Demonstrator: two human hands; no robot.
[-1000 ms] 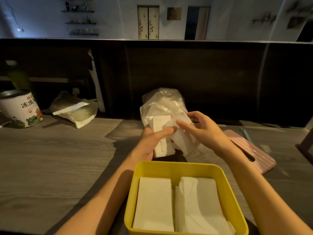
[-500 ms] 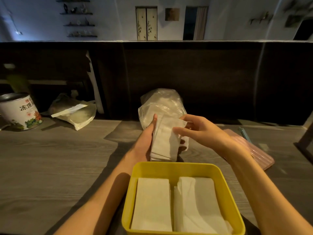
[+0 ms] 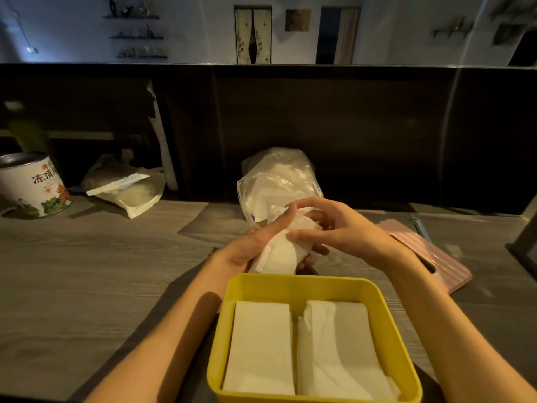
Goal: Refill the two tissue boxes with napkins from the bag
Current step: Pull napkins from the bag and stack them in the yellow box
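Since before, your napkins [image 3: 280, 251] sag lower; both hands' fingers [image 3: 279, 225] clamp them loosely above the box [image 3: 293, 283], so sheets could slip.

The bottom frame edge cuts off the near wall of the yellow plastic tissue box [image 3: 293, 286]. The right hand [image 3: 345, 234] hides the upper part of the white folded napkin stack [image 3: 279, 254] and the near-left corner of the flat pink ribbed lid [image 3: 430, 257]. The contents of the clear plastic bag [image 3: 276, 175] are indistinct. The left edge crops the white printed tin can [image 3: 35, 184].
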